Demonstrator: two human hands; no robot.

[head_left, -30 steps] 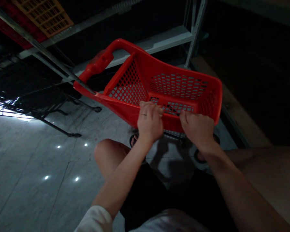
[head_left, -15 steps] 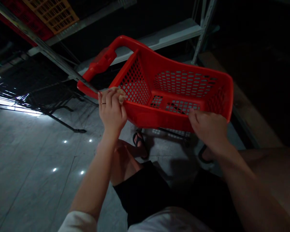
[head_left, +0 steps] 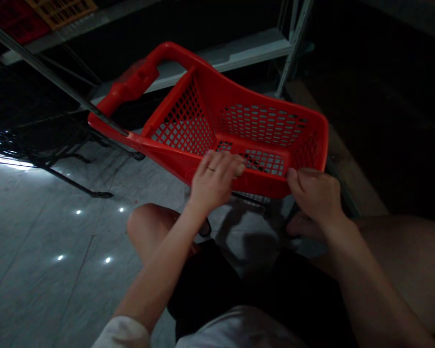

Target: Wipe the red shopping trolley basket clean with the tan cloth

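A red plastic shopping basket (head_left: 268,130) with perforated walls and a thick red handle (head_left: 130,87) is tilted in front of me above the floor. My left hand (head_left: 213,181), wearing a ring, rests on the basket's near rim with the fingers curled over the edge. My right hand (head_left: 317,193) grips the same near rim further right, at the corner. The basket is empty inside. My bare knees and black shorts (head_left: 217,285) show below.
Grey metal shelving (head_left: 239,48) stands behind the basket. A black wire rack on thin legs (head_left: 50,145) sits at the left on the glossy tiled floor (head_left: 39,251). Red and yellow crates (head_left: 39,12) lie at the top left. The right side is dark.
My left hand slid from the basket's left corner back right along the near rim. The basket dropped slightly and shifted left. My right hand kept its hold.
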